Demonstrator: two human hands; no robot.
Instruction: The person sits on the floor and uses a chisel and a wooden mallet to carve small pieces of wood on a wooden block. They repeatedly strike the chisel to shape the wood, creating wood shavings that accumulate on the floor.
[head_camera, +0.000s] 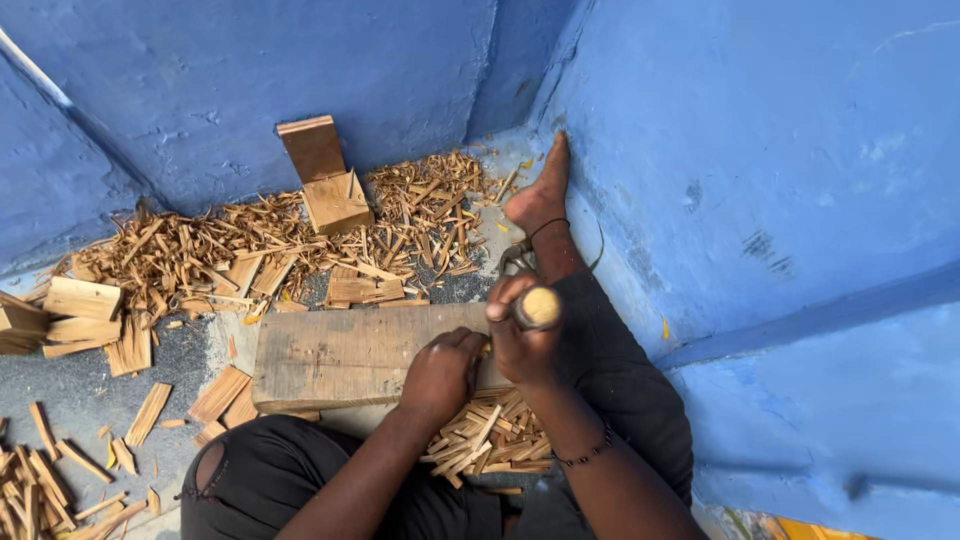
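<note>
No bin or box holds anything here; the wood lies loose. The closest thing to a container is the small open-topped wooden block piece (336, 201) leaning at the blue wall (300, 70), with a flat brown board (312, 146) propped upright behind it; whether it is hollow cannot be told.

Your right hand (520, 335) is wrapped in a fist around a round, pale-ended wooden handle (539, 307), which points up toward the camera; the tool's working end is hidden beneath your hand. Your left hand (440, 373) rests knuckles-up just beside it, fingers curled down on the near right edge of the thick, worn, rectangular wooden plank (340, 355). What those fingers pinch is hidden, so you cannot tell. A beaded bracelet (585, 455) circles your right wrist.

The plank lies flat across the floor in front of you, between your knees. Below your hands, a pile of short pale split sticks (490, 435) sits against the plank's near side, between your legs. Your bare right foot (540, 195) stretches out to the corner.

The grey floor (70, 385) is strewn with curled shavings and splinters (200, 245), thick along the wall's foot. Stacked cut wooden blocks (75, 310) lie at left, and more thin sticks (40, 490) at lower left. Blue painted walls close in on the right as well.
</note>
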